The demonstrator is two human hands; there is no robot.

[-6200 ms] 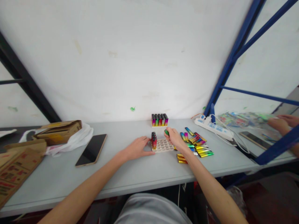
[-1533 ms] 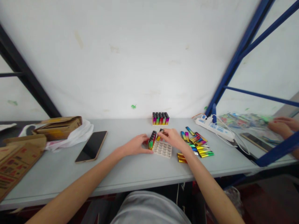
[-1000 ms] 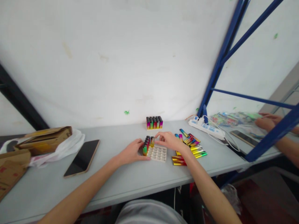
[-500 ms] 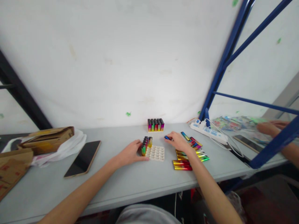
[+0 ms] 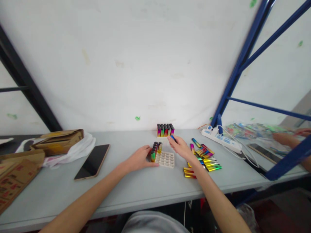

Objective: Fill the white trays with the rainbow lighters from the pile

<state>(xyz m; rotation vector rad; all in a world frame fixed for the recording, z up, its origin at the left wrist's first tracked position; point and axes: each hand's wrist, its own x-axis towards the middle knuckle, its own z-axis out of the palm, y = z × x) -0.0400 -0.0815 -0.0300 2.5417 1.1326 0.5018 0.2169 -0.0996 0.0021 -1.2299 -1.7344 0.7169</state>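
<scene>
A white tray (image 5: 167, 159) with rows of round holes lies on the table. Upright lighters (image 5: 153, 154) in shiny colours fill its left column, and a gold lighter (image 5: 159, 148) stands at the back beside them. My left hand (image 5: 140, 158) is curled round the tray's left side, thumb at the front corner, fingers partly hidden behind the lighters. Behind the tray's right side, my right hand (image 5: 181, 147) pinches a blue lighter (image 5: 173, 138) above the table, held tilted. Loose metallic lighters (image 5: 211, 159) lie to the right, partly under my right forearm.
A full block of upright lighters (image 5: 165, 130) stands near the wall. At left are a phone (image 5: 92, 162), cardboard boxes (image 5: 60, 142) and a white plastic bag (image 5: 81, 149). A power strip (image 5: 221, 139) and a blue metal frame (image 5: 227, 84) stand right; beyond it is another person's hand (image 5: 283, 139).
My right hand has brought the blue lighter slightly toward the tray and tilted it. My left hand stays at the tray. The whole view has shifted a little.
</scene>
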